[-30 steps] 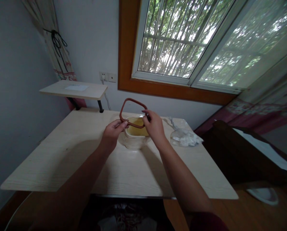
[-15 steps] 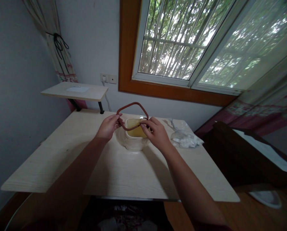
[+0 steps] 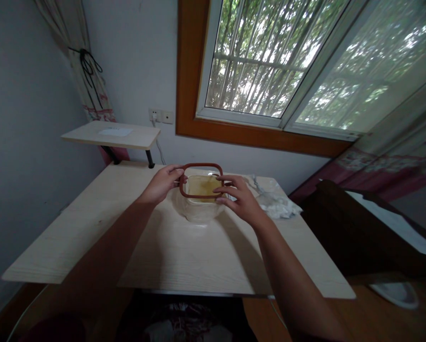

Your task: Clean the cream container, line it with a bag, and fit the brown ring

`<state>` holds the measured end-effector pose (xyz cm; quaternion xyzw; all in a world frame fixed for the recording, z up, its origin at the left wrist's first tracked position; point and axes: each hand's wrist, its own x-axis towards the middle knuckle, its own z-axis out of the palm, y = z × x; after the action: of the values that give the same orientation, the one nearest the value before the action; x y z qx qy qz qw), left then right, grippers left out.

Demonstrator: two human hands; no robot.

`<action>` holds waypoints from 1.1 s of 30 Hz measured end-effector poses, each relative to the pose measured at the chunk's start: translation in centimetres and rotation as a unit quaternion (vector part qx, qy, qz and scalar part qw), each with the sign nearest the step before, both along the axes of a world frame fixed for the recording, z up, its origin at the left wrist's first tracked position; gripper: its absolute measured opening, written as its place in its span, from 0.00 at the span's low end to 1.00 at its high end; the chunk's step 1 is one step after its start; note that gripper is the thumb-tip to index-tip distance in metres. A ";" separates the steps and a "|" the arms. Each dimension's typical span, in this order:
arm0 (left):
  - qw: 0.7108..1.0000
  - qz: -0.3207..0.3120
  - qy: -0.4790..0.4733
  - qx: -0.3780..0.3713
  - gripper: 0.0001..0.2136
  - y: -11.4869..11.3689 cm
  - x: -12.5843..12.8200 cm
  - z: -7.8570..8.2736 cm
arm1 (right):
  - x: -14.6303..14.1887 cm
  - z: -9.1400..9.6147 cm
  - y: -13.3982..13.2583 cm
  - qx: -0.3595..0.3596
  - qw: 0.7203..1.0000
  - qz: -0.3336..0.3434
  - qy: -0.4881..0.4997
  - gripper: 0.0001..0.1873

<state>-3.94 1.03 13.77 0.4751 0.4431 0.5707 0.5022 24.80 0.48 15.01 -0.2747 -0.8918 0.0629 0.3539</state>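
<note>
A clear plastic container (image 3: pixel 198 209) with a yellowish inside stands on the pale wooden table (image 3: pixel 170 251). A reddish-brown rubber seal ring (image 3: pixel 200 166), a rounded rectangle, lies nearly flat over the container's top. My left hand (image 3: pixel 162 183) pinches the ring's left side. My right hand (image 3: pixel 241 199) grips its right side with the fingers curled round it. Both forearms reach in from the bottom of the view.
A crumpled clear plastic bag (image 3: pixel 274 202) lies to the right of the container. A small raised shelf (image 3: pixel 111 134) stands at the table's far left corner, by a wall socket (image 3: pixel 160 115). A window (image 3: pixel 270 61) is behind; dark furniture (image 3: pixel 359 237) is on the right.
The ring was tilted upright above the container; both hands have lowered it and laid it nearly flat over the container's top.
</note>
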 end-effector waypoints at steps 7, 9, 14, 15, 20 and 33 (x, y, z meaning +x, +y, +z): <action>0.990 0.037 0.131 0.044 0.15 -0.4 0.5 0.3 | 0.9 -1.0 0.7 0.018 1.000 0.005 0.012 0.08; 0.988 0.044 0.140 0.054 0.15 -0.3 0.7 0.3 | 1.0 -1.2 0.8 0.025 1.000 0.008 0.009 0.08; 0.982 0.045 0.177 0.057 0.16 -0.2 1.0 0.1 | 1.0 -1.5 0.6 0.016 1.000 -0.002 0.001 0.07; 0.980 0.041 0.186 0.053 0.16 -0.2 1.0 0.1 | 1.0 -1.5 0.5 0.017 1.000 -0.003 0.002 0.07; 0.966 0.032 0.251 0.048 0.21 -0.2 1.0 -0.1 | 1.0 -1.7 0.3 0.014 1.000 -0.007 -0.003 0.07; 0.911 0.055 0.395 0.103 0.16 -0.7 1.4 0.4 | 1.1 -2.1 -0.1 -0.006 1.000 -0.008 -0.024 0.08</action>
<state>-2.54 0.29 14.13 0.6854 0.5696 0.4060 0.2023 25.85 0.37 12.95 -0.2852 -0.8976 0.0585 0.3311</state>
